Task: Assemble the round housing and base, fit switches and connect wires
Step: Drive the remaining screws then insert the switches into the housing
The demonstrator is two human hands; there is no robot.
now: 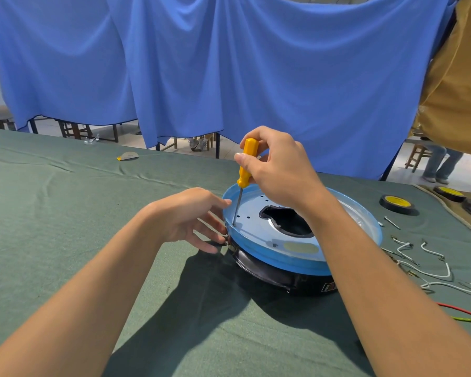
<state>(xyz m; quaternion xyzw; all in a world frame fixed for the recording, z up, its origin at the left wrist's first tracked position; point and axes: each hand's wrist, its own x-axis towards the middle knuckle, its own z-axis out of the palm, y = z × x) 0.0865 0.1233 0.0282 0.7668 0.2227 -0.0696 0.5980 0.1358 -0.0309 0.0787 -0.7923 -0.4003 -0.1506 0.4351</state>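
Blue plate (337, 257) already seated on black base (269, 270); screw being driven at rim, screwdriver (245, 165) gripped by right hand (280, 170); left hand (191, 216) fingers loose, steadying edge; white wires (430, 268) unconnected, switches not seen

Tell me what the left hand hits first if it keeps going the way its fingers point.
The left hand points right, at the side of the blue housing; its fingertips look already at the rim and the black base beneath, though depth is unclear.

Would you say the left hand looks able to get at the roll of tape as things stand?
Probably not easily: the left hand is at the housing's left edge, while the tape roll lies beyond it, with the right hand and screwdriver between.
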